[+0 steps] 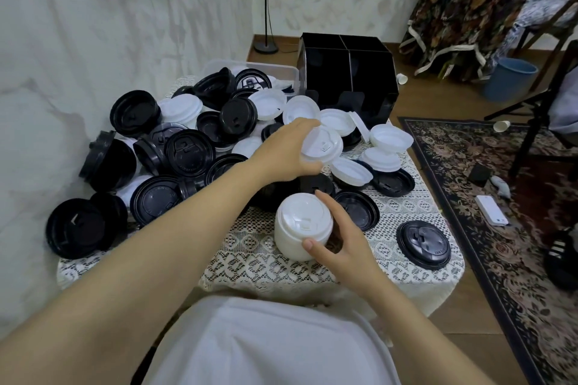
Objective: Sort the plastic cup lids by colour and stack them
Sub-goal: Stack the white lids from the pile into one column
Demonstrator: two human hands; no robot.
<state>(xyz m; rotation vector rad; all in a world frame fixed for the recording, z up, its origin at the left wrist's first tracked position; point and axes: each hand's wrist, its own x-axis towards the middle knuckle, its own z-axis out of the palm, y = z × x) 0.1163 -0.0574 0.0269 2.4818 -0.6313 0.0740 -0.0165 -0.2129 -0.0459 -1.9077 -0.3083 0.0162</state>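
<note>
A heap of black lids [187, 150] and white lids [391, 137] covers the left and middle of a small table with a lace cloth [250, 247]. My left hand [287, 153] is shut on a white lid [322, 144], held above the heap near the table's middle. My right hand [341, 234] grips a stack of white lids [300, 225] that stands on the cloth near the front edge, thumb at its front, fingers behind. A single black lid [423, 244] lies at the front right.
A black divided organiser box [347, 72] stands at the back right of the table, a clear plastic tub [281, 72] beside it. To the right lie a patterned rug [500, 212], a blue bin [509, 78] and a white phone [492, 209].
</note>
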